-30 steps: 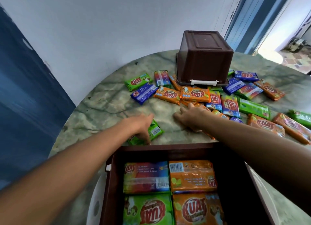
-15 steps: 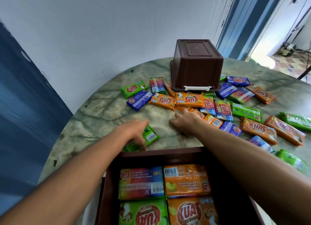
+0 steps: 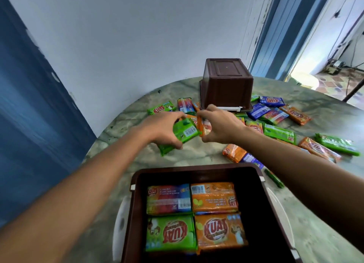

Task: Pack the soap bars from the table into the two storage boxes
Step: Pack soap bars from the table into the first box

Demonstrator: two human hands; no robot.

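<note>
My left hand (image 3: 163, 131) grips a green soap bar (image 3: 183, 134) and my right hand (image 3: 220, 125) pinches an orange soap bar (image 3: 202, 126), both above mid-worktop (image 3: 137, 115). The open box (image 3: 254, 184) at the near edge holds four bars; the upturned box (image 3: 226, 83) sits at the far edge.

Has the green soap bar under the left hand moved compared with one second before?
Yes. The green soap bar now is lifted in the left hand, raised off the table.

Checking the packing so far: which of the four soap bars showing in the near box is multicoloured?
The far-left bar in the open box: its wrapper blends red, blue and yellow, barcode up. The others are plain orange or green.
</note>
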